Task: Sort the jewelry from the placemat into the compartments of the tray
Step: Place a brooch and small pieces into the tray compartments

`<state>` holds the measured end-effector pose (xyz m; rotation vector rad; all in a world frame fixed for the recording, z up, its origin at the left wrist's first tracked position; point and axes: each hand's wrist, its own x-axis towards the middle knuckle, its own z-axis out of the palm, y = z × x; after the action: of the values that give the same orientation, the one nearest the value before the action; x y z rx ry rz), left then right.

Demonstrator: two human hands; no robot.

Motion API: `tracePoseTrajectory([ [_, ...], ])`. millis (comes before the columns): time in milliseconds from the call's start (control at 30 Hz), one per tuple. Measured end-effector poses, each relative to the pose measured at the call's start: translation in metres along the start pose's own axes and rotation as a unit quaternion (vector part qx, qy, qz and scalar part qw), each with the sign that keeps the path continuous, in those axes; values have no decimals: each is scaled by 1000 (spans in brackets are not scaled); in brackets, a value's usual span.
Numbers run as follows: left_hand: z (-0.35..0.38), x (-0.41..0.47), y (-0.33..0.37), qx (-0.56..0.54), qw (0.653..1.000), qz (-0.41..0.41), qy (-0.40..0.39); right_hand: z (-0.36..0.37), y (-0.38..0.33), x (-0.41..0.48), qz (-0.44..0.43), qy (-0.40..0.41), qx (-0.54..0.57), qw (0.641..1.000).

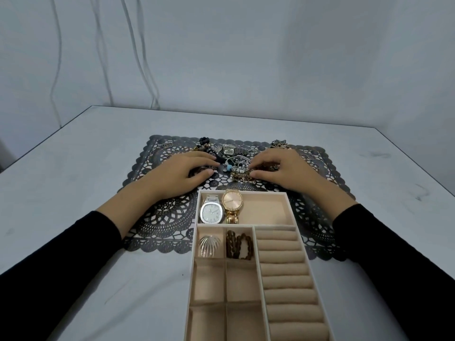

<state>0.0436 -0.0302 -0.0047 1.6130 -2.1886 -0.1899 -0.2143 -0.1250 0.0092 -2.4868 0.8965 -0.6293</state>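
Tray point(242, 192): beige velvety cloth lining, matt; ring rolls point(285, 269) same soft fabric. Silver watch point(212, 212): brushed and polished metal, glossy. Gold watch point(232, 202): shiny gold-tone metal w/ sparkly bezel. Ribbed ring point(208, 245): polished silver metal. Bead bracelet point(239, 244): brown, wood-like, dull. Placemat point(160, 217): dark lace-cut, prob. plastic, slight sheen. Worktop point(73, 168): pale, smooth, matt, some scuffs. Sleeve point(61, 254): black matt cloth.

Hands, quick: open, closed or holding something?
Left hand: on the jewelry pile, grip cannot be told.
Right hand: fingertips in the pile, grip cannot be told.
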Motion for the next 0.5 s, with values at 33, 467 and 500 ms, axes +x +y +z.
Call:
tracePoseTrajectory([
  [33, 1, 2, -1, 0, 1000, 8, 2, 0, 0, 1, -6, 0, -2, 1000],
  [467, 14, 28, 9, -23, 993, 107, 34, 3, 8, 1, -48, -1, -19, 999],
  [500, 14, 28, 8, -23, 994, 100, 39, 3, 9, 1, -44, -2, -24, 999],
])
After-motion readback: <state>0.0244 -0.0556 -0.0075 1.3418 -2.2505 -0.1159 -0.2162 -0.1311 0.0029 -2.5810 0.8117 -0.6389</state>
